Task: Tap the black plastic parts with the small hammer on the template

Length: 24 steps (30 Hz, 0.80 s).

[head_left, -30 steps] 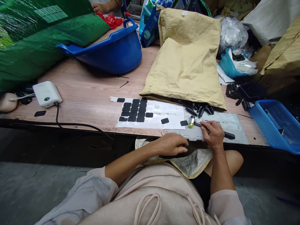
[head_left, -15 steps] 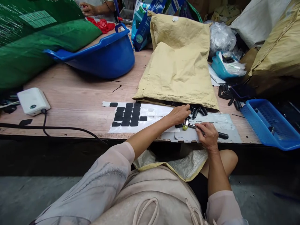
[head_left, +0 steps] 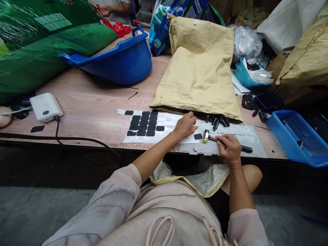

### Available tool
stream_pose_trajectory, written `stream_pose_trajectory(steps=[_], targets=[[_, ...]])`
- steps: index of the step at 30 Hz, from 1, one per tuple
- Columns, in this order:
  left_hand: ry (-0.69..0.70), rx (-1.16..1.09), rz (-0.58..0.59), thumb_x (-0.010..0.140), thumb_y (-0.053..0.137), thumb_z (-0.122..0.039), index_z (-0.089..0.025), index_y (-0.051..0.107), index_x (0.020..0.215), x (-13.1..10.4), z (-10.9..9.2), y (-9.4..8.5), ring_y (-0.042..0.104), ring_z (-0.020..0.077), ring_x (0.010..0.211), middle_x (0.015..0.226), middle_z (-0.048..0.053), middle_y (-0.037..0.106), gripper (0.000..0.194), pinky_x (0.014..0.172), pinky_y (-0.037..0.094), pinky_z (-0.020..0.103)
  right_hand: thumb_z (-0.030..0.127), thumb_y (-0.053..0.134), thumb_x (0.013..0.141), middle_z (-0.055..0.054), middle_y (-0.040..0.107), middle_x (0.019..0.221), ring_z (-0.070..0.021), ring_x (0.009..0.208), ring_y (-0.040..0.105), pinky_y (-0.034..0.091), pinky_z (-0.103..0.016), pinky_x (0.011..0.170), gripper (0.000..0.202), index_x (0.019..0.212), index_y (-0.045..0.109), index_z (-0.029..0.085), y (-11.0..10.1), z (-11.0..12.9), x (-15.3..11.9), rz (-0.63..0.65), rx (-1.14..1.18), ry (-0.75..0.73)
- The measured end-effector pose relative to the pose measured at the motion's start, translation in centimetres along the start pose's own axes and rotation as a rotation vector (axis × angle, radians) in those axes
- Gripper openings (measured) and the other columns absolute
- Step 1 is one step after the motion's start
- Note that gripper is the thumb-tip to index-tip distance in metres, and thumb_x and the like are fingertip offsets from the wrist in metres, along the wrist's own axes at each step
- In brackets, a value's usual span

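My right hand (head_left: 230, 149) is closed around a small hammer (head_left: 246, 149), whose yellow-tipped head rests over the grey board (head_left: 256, 136). Over the right part of a white sheet (head_left: 164, 136), my left hand (head_left: 185, 125) has its fingers curled; what they hold, if anything, is hidden. Several black rounded patches (head_left: 141, 128) lie in rows on the sheet's left part, and a single black patch (head_left: 198, 136) is between my left hand and the hammer head. Small black cylindrical parts (head_left: 216, 123) lie at the mouth of a tan sack (head_left: 200, 78).
A large blue basin (head_left: 120, 65) and green wrapped bags (head_left: 58, 54) stand at the back left. A white box with a cable (head_left: 46, 106) sits at the left. On the right is a blue basket (head_left: 297, 136). Another person's hand (head_left: 102, 10) shows at the top left.
My left hand has drawn back to the left, away from the black parts and the hammer head. My right hand keeps the hammer. The view has shifted slightly.
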<state>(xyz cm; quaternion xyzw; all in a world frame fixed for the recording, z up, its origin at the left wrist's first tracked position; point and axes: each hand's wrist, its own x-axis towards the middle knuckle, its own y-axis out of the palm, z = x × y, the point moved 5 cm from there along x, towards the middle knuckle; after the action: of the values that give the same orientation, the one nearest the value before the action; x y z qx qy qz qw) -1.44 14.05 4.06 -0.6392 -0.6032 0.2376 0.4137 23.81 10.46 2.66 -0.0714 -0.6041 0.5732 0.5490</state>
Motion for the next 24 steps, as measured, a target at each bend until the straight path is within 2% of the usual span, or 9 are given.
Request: stream_pose_trajectory(steps=[1,3,7,9,13,17,20,24], targets=[[-0.011,-0.028,-0.012,0.088,0.068,-0.016,-0.019,0.064,0.089,-0.1,0.4,0.3,0.063,0.0251,0.099,0.105,0.009,0.064,0.005,0.085,0.055,0.037,0.026,0.064,0.095,-0.004,0.072,0.091,-0.0200,0.086,0.063,0.051,-0.035,0.082,0.019,0.102,0.082,0.025,0.0,0.0,0.0,0.000,-0.001,-0.001],[-0.016,-0.129,-0.032,0.086,0.065,-0.009,-0.021,0.065,0.101,-0.5,1.2,0.6,0.064,0.0230,0.098,0.104,0.006,0.066,0.018,0.087,0.055,0.037,0.026,0.065,0.095,-0.004,0.073,0.091,-0.0200,0.086,0.064,0.052,-0.034,0.081,0.019,0.102,0.082,0.025,0.0,0.0,0.0,-0.009,-0.006,-0.014],[-0.024,-0.302,-0.072,0.083,0.071,-0.009,-0.022,0.066,0.120,-1.9,2.7,0.9,0.065,0.0219,0.099,0.103,0.003,0.068,0.039,0.094,0.055,0.038,0.026,0.064,0.098,-0.004,0.073,0.092,-0.0198,0.086,0.064,0.052,-0.034,0.081,0.019,0.103,0.082,0.025,0.0,-0.2,0.0,-0.022,-0.009,-0.042],[-0.068,-0.297,-0.120,0.082,0.077,-0.013,-0.021,0.069,0.116,-2.6,3.3,0.8,0.063,0.0239,0.102,0.104,0.005,0.067,0.036,0.095,0.055,0.039,0.028,0.063,0.099,-0.004,0.074,0.092,-0.0200,0.085,0.064,0.052,-0.035,0.080,0.020,0.103,0.082,0.025,0.0,-0.5,0.0,-0.008,0.000,-0.042],[-0.151,-0.244,-0.152,0.080,0.085,-0.021,-0.020,0.074,0.093,-3.1,3.8,0.9,0.060,0.0261,0.103,0.098,0.005,0.065,0.017,0.094,0.053,0.042,0.029,0.063,0.099,-0.005,0.073,0.094,-0.0215,0.088,0.064,0.053,-0.037,0.083,0.021,0.106,0.082,0.027,-0.4,0.0,0.5,0.001,0.054,0.006],[-0.161,-0.246,-0.086,0.078,0.090,-0.026,-0.022,0.076,0.089,-2.9,3.3,0.8,0.059,0.0263,0.101,0.093,0.004,0.067,0.018,0.092,0.051,0.042,0.028,0.060,0.101,-0.007,0.073,0.101,-0.0226,0.097,0.067,0.055,-0.039,0.090,0.027,0.120,0.078,0.026,-0.9,3.0,1.2,-0.044,0.167,0.092],[-0.188,-0.232,-0.038,0.077,0.091,-0.030,-0.023,0.077,0.090,-2.7,3.1,0.7,0.059,0.0264,0.103,0.095,0.004,0.069,0.020,0.093,0.050,0.042,0.027,0.056,0.103,-0.008,0.075,0.108,-0.0222,0.101,0.070,0.056,-0.038,0.093,0.031,0.127,0.075,0.027,-0.3,5.7,2.0,-0.006,0.252,0.143],[-0.215,-0.226,-0.016,0.077,0.092,-0.030,-0.023,0.078,0.091,-2.6,2.9,0.6,0.059,0.0259,0.104,0.097,0.004,0.070,0.021,0.094,0.049,0.042,0.027,0.053,0.104,-0.008,0.074,0.101,-0.0213,0.096,0.070,0.057,-0.035,0.088,0.033,0.129,0.075,0.028,0.6,8.3,2.8,0.019,0.205,0.159]])
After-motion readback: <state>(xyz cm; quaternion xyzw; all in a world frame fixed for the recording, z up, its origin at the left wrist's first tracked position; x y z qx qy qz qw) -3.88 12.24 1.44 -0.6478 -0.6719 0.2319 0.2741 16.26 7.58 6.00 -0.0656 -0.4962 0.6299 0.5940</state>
